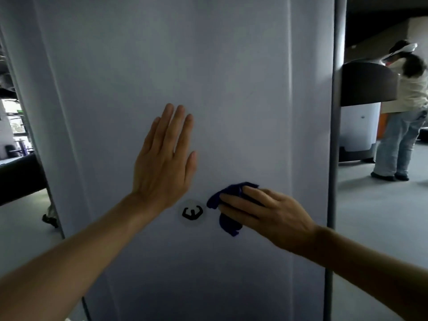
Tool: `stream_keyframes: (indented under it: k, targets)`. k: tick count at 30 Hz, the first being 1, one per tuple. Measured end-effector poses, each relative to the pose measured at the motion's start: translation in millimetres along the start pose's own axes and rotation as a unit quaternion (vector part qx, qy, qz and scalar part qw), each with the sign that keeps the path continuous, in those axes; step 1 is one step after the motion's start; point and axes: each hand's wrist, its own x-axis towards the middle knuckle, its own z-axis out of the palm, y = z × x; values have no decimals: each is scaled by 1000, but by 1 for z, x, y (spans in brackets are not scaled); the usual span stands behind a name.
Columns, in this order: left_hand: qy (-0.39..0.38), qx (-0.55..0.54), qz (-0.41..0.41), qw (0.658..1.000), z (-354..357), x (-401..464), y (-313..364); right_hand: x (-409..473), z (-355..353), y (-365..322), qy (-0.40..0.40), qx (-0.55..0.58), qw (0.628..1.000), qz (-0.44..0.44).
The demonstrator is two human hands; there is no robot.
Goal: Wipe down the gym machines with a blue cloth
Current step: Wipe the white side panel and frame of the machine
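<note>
Right hand (266, 214), fingers straight, presses the blue cloth (228, 206) against the machine's white panel (162, 54), just right of a round logo (192, 212). Left hand (163, 163) rests flat above, fingers extended.

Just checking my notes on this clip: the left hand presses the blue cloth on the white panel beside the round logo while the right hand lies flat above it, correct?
Not quite: the hands are swapped. The head view shows the right hand pressing the blue cloth on the white panel beside the round logo, while the left hand lies flat above it.
</note>
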Motion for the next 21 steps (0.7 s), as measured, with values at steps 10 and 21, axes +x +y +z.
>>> stream_keyframes:
  k: [10,21]
  targets:
    - [1,22,20,1000,13,14,15,84,-28,79,196,55,939,276]
    - [-30,64,69,995,16,6,16,43,-24,96,94,5,993,64]
